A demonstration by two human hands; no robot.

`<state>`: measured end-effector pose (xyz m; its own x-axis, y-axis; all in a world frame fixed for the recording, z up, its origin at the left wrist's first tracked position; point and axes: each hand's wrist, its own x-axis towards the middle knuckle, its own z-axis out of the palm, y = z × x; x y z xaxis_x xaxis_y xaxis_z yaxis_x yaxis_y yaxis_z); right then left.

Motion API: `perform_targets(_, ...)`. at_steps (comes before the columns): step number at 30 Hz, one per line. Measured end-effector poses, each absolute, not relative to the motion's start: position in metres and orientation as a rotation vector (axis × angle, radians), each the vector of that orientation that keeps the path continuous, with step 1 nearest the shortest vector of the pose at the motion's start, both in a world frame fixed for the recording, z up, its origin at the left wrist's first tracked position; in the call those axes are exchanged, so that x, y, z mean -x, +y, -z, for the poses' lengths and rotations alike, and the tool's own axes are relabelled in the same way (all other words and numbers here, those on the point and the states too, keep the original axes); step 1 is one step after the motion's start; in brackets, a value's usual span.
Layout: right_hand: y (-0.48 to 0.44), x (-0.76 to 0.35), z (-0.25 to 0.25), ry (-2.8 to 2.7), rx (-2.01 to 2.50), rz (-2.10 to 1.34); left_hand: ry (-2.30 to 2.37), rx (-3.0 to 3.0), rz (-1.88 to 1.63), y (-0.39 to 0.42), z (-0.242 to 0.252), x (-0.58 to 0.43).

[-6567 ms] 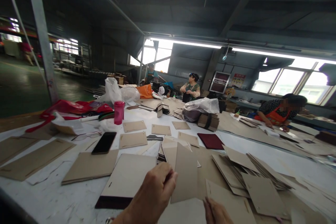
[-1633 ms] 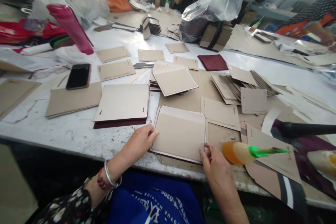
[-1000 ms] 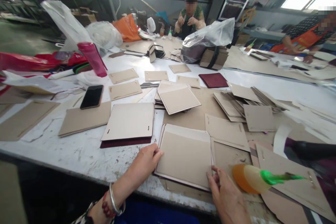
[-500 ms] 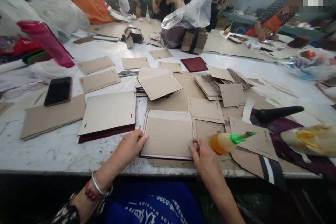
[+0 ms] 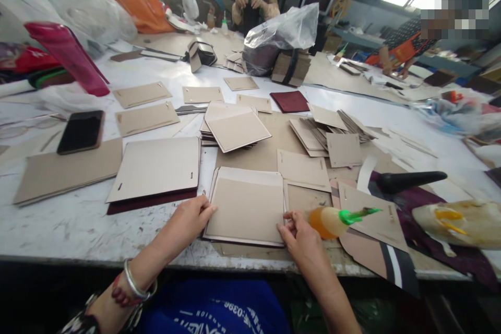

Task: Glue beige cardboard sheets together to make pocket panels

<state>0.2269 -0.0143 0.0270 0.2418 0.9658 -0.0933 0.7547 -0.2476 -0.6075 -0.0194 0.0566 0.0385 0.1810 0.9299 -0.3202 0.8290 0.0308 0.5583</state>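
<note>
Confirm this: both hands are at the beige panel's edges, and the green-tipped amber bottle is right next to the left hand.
Not quite: the head view shows the green-tipped amber bottle next to the right hand, not the left hand. Both hands are indeed at the edges of the beige panel.

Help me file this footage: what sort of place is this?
Probably a workshop or factory floor: a scuffed worktable bears many beige panels and a green-tipped bottle, and farther off a person in orange bends over another work surface.

White table bears panels, apparently glasses.
</note>
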Motion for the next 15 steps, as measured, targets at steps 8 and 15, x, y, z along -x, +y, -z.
perform_targets(8,-0.017,-0.233,-0.014,-1.591,2.055,-0.623,1.666,-1.763,-0.228,0.057,-0.038,0.018)
perform_targets(15,-0.013,-0.250,0.003,-1.641,2.020,-0.703,1.690,-1.710,-0.285,0.054,-0.042,0.018)
